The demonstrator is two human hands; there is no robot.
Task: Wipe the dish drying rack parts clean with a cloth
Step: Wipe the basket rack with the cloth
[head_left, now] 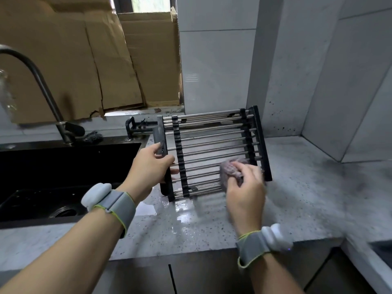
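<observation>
Here the dish drying rack (212,153) stands on the wet grey countertop (297,198), just right of the sink, its steel rods running between black end bars. The left hand (148,166) grips the black end bar on the sink side, fingers curled round it, steadying the rack. The right hand (244,187) holds a bunched greyish-purple cloth (230,169) and presses it onto the rods near the right end bar; that hand is blurred, so the exact lie of its fingers is hard to read.

The likeliest trouble, as I judge it, is slip. A film of water (182,206) lies on the counter at the rack's near edge, so a firm push with the cloth could skate the rack away unless the left grip holds. The rack looks slightly raised on the left (hard to be sure), and if that hand let go it could clatter down. The cloth's loose folds might also snag between rods or on the black clips.

The black sink (70,166) is the only container in view, and it holds no dishes that I can see, only its drain opening (63,211). A dark scouring pad (93,135) rests on the ledge behind it, beside the faucet (40,81).
</observation>
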